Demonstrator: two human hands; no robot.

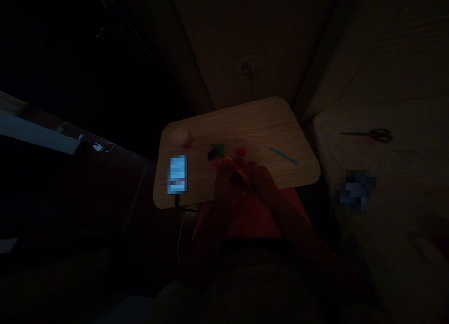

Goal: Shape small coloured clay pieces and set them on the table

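Observation:
My left hand (225, 181) and my right hand (260, 178) meet over the near edge of a small wooden table (252, 118). Both have their fingers bent around a soft-looking orange lump (228, 160), like modelling clay, mostly hidden by the fingers. Just beyond them lie a red lump (241, 151), a green piece (218, 148) and a dark piece (212, 154). A pinkish-red piece (216, 164) rests beside my left hand. To the right of my hands is a thin teal stick-like tool (283, 155). Dim light hides finer detail.
A lidded jar (182, 138) and a lit phone (177, 174) with a cable occupy the table's left side. Below the near edge is a red surface (259, 216). Scissors (380, 135) lie on a pale surface at right. A wall socket (249, 63) is behind.

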